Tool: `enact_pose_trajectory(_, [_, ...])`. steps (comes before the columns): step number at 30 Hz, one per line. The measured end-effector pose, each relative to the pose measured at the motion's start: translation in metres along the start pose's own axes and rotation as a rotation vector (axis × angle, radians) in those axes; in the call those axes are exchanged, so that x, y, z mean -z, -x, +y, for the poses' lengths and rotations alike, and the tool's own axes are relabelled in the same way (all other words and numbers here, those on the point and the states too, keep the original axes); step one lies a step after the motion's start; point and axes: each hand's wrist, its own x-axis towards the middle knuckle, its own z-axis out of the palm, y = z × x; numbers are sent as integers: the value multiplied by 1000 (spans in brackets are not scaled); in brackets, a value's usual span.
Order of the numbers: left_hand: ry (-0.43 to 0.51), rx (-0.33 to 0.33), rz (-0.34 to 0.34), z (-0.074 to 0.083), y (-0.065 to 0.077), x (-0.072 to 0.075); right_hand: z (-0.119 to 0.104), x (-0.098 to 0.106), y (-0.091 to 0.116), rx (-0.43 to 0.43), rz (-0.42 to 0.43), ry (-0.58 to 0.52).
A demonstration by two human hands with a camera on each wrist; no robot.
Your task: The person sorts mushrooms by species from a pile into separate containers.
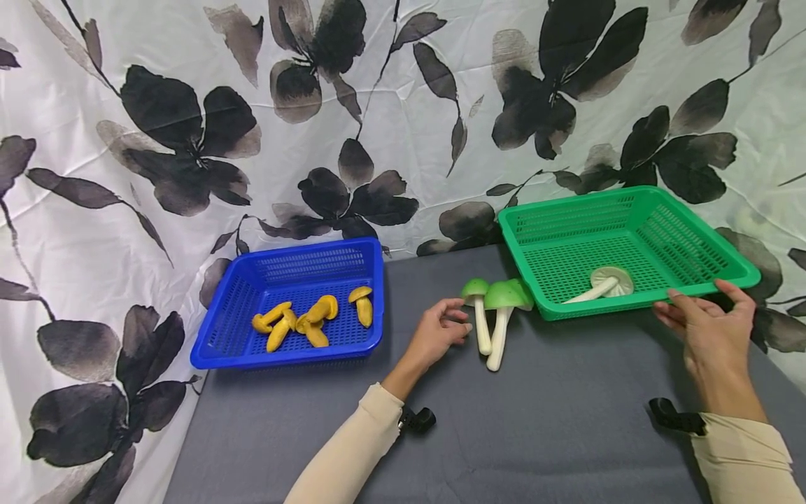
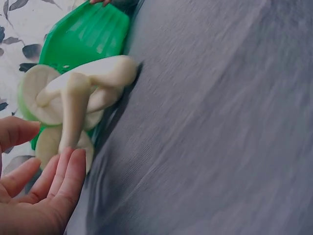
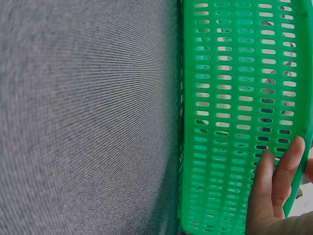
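Toy mushrooms with green caps and pale stems (image 1: 499, 336) lie together on the grey cloth, partly overlapping. My left hand (image 1: 439, 329) is just left of them, fingers loosely bent and thumb apart. In the left wrist view, its fingertips (image 2: 73, 161) reach the near stem (image 2: 74, 110); whether they touch it I cannot tell. At the right, my right hand (image 1: 714, 329) grips the front rim of a green basket (image 1: 630, 302). The right wrist view shows fingers (image 3: 264, 178) against its slotted outer wall. Inside that basket lies one pale mushroom (image 1: 611, 281), underside of its cap showing.
A blue basket (image 1: 286, 358) stands at the left with several yellow toy mushrooms (image 1: 317, 311) inside. White fabric with dark flowers (image 1: 352, 196) hangs behind the grey-covered table (image 1: 535, 434). Black wrist mounts (image 1: 418, 420) stick out from both sleeves.
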Motion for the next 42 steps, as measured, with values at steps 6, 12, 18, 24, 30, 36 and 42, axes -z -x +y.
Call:
enact_pose_trajectory(6, [48,1,53,-7,0,-17,1,2,0,-6,-2,-9])
enact_pose_trajectory(12, [99,35,94,-13,-1,-29,1,2,0,-6,-6,-17])
enact_pose_trajectory(18, [117,78,159,-13,-4,-38,1,1,-1,1,0,-13])
enact_pose_trajectory(24, [105,109,190,-12,-7,-41,2,2,-1,2,-3,-7])
enact_pose_trajectory(30, [112,127,172,-13,-9,-40,2,2,-1,2,-11,-10])
enact_pose_trajectory(36, [139,137,156,-12,-9,-38,2,3,-1,8,-16,-27])
enact_pose_trajectory(42, [154,152,167,-11,-9,-35,3,4,0,14,-23,-43])
